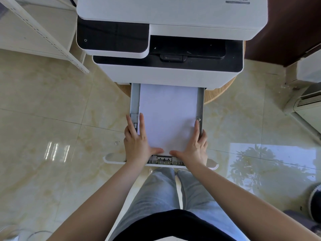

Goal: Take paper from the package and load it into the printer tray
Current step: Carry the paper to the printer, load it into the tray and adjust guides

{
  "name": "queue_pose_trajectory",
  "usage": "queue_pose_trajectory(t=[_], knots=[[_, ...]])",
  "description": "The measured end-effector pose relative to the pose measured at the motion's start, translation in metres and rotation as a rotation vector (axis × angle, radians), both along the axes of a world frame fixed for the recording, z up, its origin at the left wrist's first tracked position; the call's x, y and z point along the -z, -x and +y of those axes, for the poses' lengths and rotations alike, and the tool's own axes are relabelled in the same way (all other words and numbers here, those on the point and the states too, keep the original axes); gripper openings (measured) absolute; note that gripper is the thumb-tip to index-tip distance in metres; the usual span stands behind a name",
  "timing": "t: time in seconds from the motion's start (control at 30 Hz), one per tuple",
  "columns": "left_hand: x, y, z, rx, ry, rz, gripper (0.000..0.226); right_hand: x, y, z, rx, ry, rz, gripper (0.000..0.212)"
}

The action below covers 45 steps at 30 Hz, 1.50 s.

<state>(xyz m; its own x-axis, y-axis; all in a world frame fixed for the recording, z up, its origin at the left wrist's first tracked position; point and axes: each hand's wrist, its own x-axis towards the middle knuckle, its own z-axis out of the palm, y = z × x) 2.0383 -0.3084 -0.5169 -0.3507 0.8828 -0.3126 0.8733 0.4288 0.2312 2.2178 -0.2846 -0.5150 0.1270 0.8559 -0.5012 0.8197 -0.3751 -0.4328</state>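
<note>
A white and black printer stands ahead of me with its grey paper tray pulled out toward me. A white stack of paper lies flat in the tray between the side guides. My left hand rests flat on the stack's near left corner, with the outer fingers over the tray's left rail. At the near right corner my right hand lies flat too, fingers along the right guide. Both thumbs touch the stack's front edge. The paper package is not in view.
The printer sits on a round wooden table. A white shelf frame stands to the left and a white appliance to the right. Glossy beige floor tiles surround me. A dark round object lies at the lower right.
</note>
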Motion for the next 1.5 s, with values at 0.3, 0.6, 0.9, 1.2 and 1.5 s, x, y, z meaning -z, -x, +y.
queue_pose_trajectory(t=[0.3,0.6,0.9,1.2,1.5], knots=[[-0.004,0.016,-0.013,-0.041,0.061,-0.092,0.154,-0.005,-0.016,-0.004,-0.035,-0.026,0.05,0.147],[-0.01,0.019,-0.015,-0.024,0.037,-0.07,0.153,-0.005,-0.016,-0.006,-0.04,-0.04,0.046,0.145],[-0.006,0.019,-0.017,-0.027,0.007,-0.091,0.151,-0.002,-0.017,-0.008,-0.047,-0.055,0.075,0.141],[-0.004,0.029,-0.027,-0.3,-0.341,-0.381,0.047,0.0,-0.033,-0.012,0.322,-0.172,0.495,0.04],[0.003,0.036,-0.026,-0.51,-0.406,-0.518,0.019,0.002,-0.038,-0.014,0.398,-0.164,0.441,0.016]])
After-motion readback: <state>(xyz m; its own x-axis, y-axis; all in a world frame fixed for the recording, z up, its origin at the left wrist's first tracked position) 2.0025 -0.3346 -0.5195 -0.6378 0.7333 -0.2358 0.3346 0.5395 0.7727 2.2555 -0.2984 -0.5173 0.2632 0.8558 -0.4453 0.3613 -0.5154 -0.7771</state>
